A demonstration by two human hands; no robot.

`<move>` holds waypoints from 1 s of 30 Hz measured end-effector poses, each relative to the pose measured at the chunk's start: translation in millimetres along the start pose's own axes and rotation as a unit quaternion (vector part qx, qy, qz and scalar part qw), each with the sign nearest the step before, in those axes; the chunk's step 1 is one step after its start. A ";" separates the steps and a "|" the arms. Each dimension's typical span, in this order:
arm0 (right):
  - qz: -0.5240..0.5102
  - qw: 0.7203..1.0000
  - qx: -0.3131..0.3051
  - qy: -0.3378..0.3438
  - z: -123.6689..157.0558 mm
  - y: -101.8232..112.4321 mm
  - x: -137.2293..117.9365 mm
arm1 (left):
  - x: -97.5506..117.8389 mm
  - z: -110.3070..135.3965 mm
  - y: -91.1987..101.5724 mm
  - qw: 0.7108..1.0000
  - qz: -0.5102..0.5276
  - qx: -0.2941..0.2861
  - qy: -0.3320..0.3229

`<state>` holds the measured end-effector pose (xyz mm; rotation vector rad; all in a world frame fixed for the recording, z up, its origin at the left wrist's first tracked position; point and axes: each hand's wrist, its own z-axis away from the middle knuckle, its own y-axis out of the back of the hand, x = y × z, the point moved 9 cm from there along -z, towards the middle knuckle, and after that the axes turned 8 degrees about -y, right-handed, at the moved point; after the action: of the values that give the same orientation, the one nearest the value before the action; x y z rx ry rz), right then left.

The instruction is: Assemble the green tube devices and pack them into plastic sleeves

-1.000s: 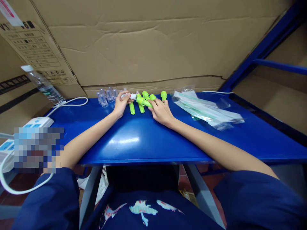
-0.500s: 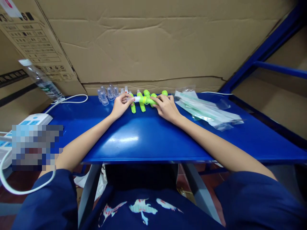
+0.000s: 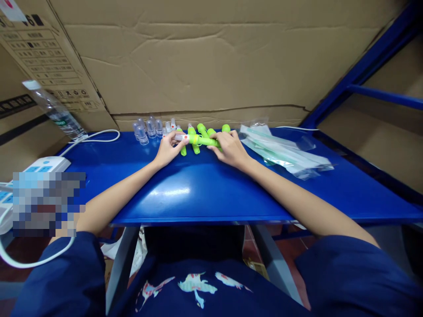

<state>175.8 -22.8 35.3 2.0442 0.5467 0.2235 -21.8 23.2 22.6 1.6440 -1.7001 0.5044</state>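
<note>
Both my hands meet at the far side of a blue table (image 3: 205, 189). My right hand (image 3: 231, 149) grips the body of a bright green tube (image 3: 204, 141) that lies level between the hands. My left hand (image 3: 168, 147) pinches the white, red-marked end (image 3: 181, 138) of that same tube. Behind and under the hands lie several more green tubes (image 3: 194, 148). A cluster of small clear caps (image 3: 147, 128) stands just left of them.
Clear plastic bags (image 3: 284, 152) lie in a heap at the right. A plastic water bottle (image 3: 54, 110) leans at the far left, beside a white power strip (image 3: 46, 164) and its cable (image 3: 95, 137). Cardboard boxes (image 3: 198, 57) wall off the back. A blue frame (image 3: 363, 61) rises at right.
The white end piece in my left hand and the green tube in my right, apart a second ago, are now joined in one level line. Both hands shifted slightly.
</note>
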 end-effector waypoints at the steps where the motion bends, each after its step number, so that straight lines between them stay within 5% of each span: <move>1: 0.000 1.000 0.005 0.008 0.3 0.0 -1.0 | 0.0 -0.2 -0.3 1.000 0.000 -0.003 -0.007; 7: 0.011 0.999 0.020 0.046 3.6 2.6 -10.2 | -7.9 0.5 -1.8 0.999 0.022 -0.021 -0.024; 16: -0.025 0.997 -0.057 -0.042 5.6 -1.9 -9.3 | -30.0 0.0 -3.6 0.997 0.074 -0.019 0.020; 23: -0.192 0.979 -0.055 0.028 10.6 -6.9 -32.9 | -46.3 -1.9 11.9 0.995 0.071 0.057 0.032; 30: -0.267 0.954 -0.080 0.113 22.6 -12.7 -61.1 | -49.8 -0.9 16.3 0.996 0.015 0.060 0.069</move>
<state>126.6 -63.5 16.8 1.6519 1.1593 0.1697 -40.5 60.5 -9.1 1.6284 -1.6216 0.7306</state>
